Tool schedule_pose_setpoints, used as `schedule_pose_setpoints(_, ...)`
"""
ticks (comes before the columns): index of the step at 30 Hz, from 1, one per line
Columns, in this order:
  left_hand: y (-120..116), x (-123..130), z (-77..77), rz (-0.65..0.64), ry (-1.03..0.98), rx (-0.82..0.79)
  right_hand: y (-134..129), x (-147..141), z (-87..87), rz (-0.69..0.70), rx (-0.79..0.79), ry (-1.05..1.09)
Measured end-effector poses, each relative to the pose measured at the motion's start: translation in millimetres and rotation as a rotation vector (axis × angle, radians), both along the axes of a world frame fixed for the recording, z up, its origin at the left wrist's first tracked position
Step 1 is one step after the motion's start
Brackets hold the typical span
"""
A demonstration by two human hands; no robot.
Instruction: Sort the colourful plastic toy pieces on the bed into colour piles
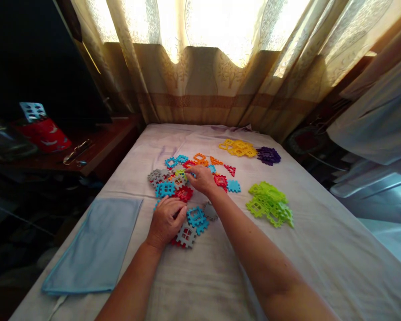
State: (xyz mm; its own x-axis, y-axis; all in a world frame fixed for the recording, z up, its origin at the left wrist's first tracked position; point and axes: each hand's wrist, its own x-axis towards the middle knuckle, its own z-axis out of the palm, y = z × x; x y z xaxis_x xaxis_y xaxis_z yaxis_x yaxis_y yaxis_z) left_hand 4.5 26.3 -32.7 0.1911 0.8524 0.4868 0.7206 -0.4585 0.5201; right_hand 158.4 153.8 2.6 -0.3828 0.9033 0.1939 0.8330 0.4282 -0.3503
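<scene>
Flat interlocking plastic pieces lie mixed in the middle: grey pieces [156, 177], blue pieces [165, 189], red pieces [183, 193] and orange pieces [200, 159]. My right hand [201, 178] reaches over the far part of this pile, its fingertips closed on a lime green piece [181, 174]. My left hand [168, 219] rests at the near left of the pile, fingers curled, beside a grey window piece [186, 235]; what lies under its fingers is hidden. Separate heaps of green pieces [269, 203], yellow pieces [239, 148] and purple pieces [268, 155] sit to the right.
A folded light blue cloth [96, 245] lies left on the white sheet [200, 285]. Beyond the sheet's far edge hang curtains [200, 84]. At left, a dark wooden stand [100, 149] carries a red pouch [50, 135] and a glass jar [5, 140].
</scene>
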Motion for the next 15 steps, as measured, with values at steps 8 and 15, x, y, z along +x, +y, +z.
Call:
schedule_pose_setpoints(8, 0, 0, 2.1, -0.007, -0.024, -0.022, 19, -5, 5.7, 0.144, -0.043, -0.174)
schedule_pose_setpoints(15, 0, -1, 0.9, -0.008, -0.013, -0.049, 5, 3, 10.1, -0.133, 0.007, 0.068)
